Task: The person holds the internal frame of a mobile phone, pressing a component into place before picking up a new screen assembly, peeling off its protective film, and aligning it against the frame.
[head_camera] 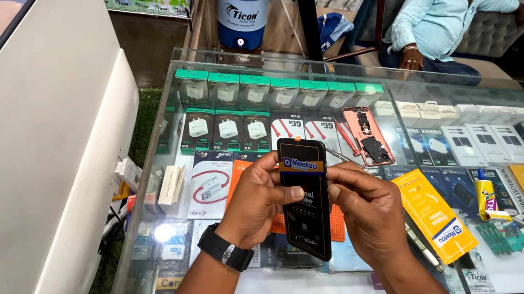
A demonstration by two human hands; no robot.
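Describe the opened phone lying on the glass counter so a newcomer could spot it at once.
Start at the glass counter and the black screen panel held upright by the left hand and right hand. Just up and right of it, the opened phone lies flat on the glass: a coppery-pink shell with dark parts exposed, unlike the boxed chargers displayed underneath.

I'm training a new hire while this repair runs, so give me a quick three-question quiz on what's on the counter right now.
1. True or false: both hands hold the black phone screen panel upright above the glass counter.
2. Which lies behind the panel on the glass? A) an opened phone body with a copper-pink frame B) a laptop C) a mug
3. What is on the left hand's wrist?

Key: 1 true, the right hand grips the other edge. 2 A. 3 a black wristwatch.
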